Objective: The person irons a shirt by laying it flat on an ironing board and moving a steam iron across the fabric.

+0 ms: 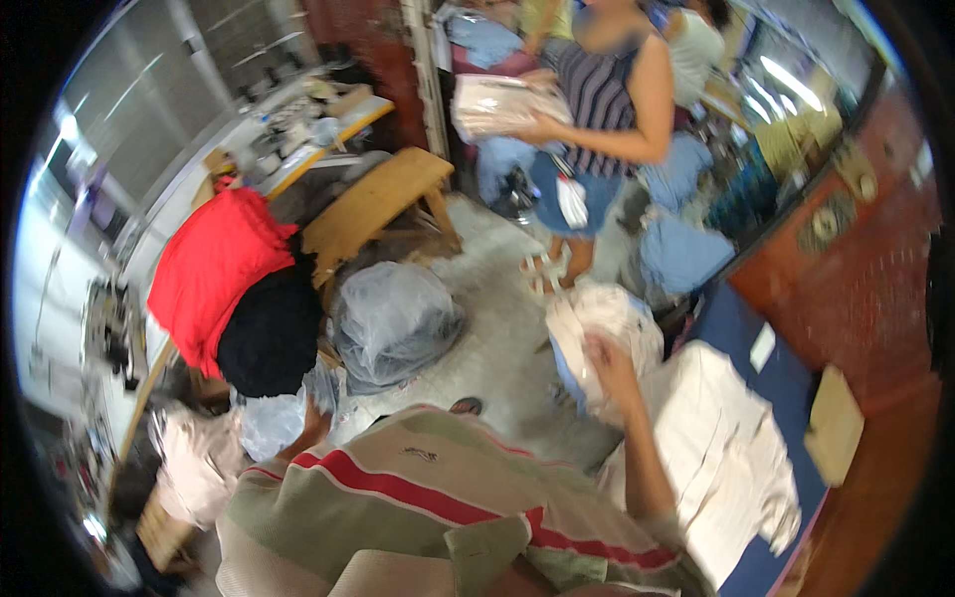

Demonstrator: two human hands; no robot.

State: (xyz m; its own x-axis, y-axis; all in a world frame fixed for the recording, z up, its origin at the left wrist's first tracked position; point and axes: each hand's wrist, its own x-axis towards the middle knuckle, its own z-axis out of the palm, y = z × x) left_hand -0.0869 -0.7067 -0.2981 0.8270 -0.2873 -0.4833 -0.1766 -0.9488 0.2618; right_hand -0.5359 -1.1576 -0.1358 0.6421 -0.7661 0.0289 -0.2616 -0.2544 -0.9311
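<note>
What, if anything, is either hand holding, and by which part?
Cannot tell: the right hand overlaps the middle of a rounded cream cloth bundle, the left hand the right side of a pale translucent plastic bag; neither grip shows clearly.

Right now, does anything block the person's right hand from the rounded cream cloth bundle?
Nothing visible does. The right hand shows directly over the rounded cream cloth bundle, though actual contact is hard to tell. The spread of cream fabric on the dark-blue surface lies to the right, not between them.
</note>
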